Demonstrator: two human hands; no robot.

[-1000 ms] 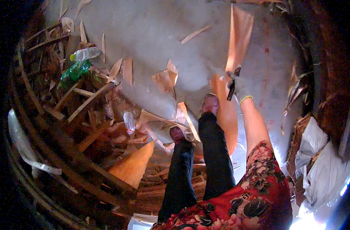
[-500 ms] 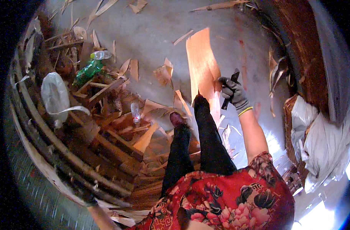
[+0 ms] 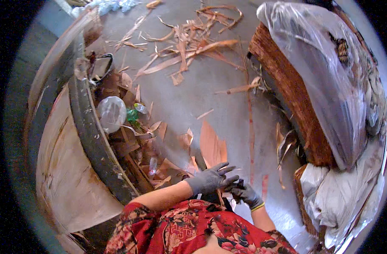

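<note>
My left hand [image 3: 210,180], in a grey glove, reaches across in front of my body with its fingers stretched out and apart. Close beside it on the right is my right hand [image 3: 247,195], also gloved in grey with a yellow cuff edge. Its fingers are curled around a slim black tool [image 3: 240,183], mostly hidden by the hands. The fingertips of both hands nearly meet. Just beyond them a pale orange-brown sheet of wood veneer [image 3: 211,144] lies on the floor, its near end hidden behind my left hand.
Veneer scraps [image 3: 183,51] litter the grey floor ahead. At left are curved wooden boards [image 3: 75,169], a white plastic bag [image 3: 112,113], a green bottle [image 3: 133,115] and a clear bottle [image 3: 153,166]. A stack with a brown edge [image 3: 286,89] under plastic sheeting [image 3: 316,76] stands right.
My left hand has come from the lower left to beside my right hand. My right hand has drawn back from the veneer sheet toward my body. The view has tilted up.
</note>
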